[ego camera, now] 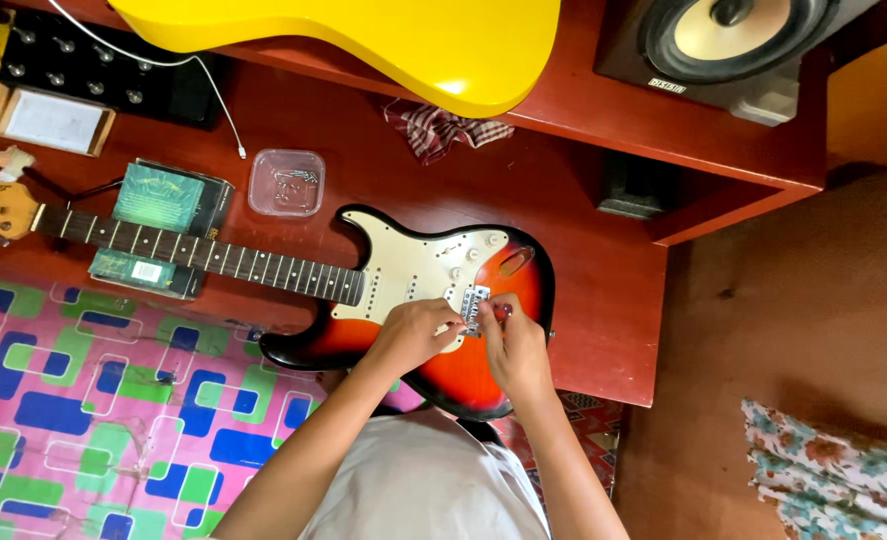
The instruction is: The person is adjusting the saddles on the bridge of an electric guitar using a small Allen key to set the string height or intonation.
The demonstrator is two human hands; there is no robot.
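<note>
Electric guitar (434, 300), sunburst body with cream pickguard, lies flat on the red counter (604, 290), neck (214, 258) running off to the person's left over a green box (159, 200).

Left hand (416, 335): fingers curled in, resting on the pickguard just beside the metal bridge (474, 305), pinching what looks like a thin pale tool; too small to identify.

Right hand (516, 350): fingers narrowed at the far edge of the bridge, tips closed on a small red item (504, 312), possibly a screwdriver handle. Cannot tell for certain.

Nearby: clear plastic tub (286, 183) holding small metal parts, behind the neck joint. Yellow guitar body (384, 40) on the raised shelf, checked cloth (444, 128) below it, speaker (734, 40) to the right. Patterned mat (84, 400) on the floor.

Handling judgement: the body is solid, fairly heavy, stiff; glossy finish likely slippery and easily scratched by a slipped tool. Bridge parts are small, rigid, easy to drop. Best hold on the instrument is at the body waist or neck heel, not at knobs or bridge.
</note>
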